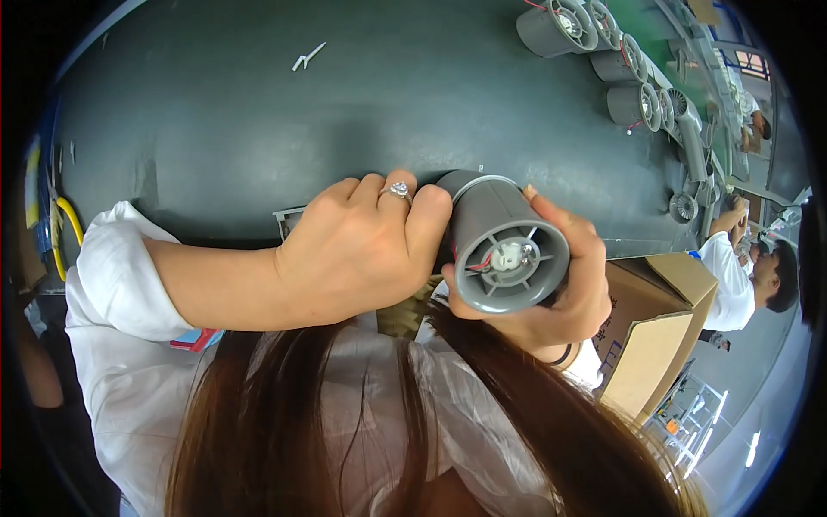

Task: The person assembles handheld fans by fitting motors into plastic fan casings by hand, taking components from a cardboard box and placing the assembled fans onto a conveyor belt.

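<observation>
My right hand [575, 267] wraps round a grey plastic cylindrical housing [495, 211], thumb and fingers on opposite sides. Its open round end is turned toward me. Inside, spokes run to a hub with a white centre [510, 256], and a short red wire shows beside it. Against the housing's left side is my left hand [366, 237], a ring on one finger. Its fingers are curled closed, and whatever lies inside them is hidden from view. The housing is held at the near edge of the dark green table [233, 112].
Several similar grey housings [624, 59] stand at the far right, with grey handheld dryer-like bodies [689, 142] beside them. Small white pieces [307, 57] lie on the table. An open cardboard box [659, 332] is at my right. Another person [732, 280] sits beyond it.
</observation>
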A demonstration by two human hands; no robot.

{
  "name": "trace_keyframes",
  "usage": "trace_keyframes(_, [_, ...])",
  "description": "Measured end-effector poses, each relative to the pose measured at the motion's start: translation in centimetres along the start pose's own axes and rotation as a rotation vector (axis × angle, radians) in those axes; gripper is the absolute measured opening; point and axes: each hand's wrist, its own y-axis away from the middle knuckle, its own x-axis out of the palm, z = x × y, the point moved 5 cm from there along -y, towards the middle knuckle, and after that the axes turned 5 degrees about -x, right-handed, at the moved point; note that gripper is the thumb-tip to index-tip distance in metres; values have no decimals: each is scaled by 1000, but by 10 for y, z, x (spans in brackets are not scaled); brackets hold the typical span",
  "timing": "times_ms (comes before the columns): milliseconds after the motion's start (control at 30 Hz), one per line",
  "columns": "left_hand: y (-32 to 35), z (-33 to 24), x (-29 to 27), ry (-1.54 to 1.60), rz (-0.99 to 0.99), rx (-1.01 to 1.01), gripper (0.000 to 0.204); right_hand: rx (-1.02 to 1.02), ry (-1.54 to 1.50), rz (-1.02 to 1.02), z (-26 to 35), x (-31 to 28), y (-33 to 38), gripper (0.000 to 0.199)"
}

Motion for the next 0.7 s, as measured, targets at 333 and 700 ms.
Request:
trace_keyframes(333, [2, 4, 3, 20, -19, 84, 20, -10, 36, -197, 9, 6, 10, 62])
trace_keyframes(700, [2, 6, 1, 64, -59, 112, 18, -19, 103, -236, 19, -1, 5, 50])
